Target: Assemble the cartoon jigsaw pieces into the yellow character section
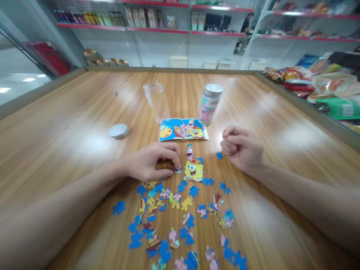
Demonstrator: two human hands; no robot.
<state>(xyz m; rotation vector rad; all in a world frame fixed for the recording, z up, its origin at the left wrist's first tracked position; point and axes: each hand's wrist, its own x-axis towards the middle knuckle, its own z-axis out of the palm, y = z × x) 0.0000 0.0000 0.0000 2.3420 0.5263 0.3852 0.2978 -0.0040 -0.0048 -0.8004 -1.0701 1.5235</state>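
While a puzzle piece [177, 171] is reached for at frame centre by the left hand [153, 161], fingers parted, picking seems underway, edge-matching called for; the right hand [242, 148] is curled closed, any contents hidden.

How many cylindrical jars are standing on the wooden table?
2: a clear, uncapped jar by the far left corner of the cartoon picture sheet, and a cartoon-labelled jar by its far right corner.
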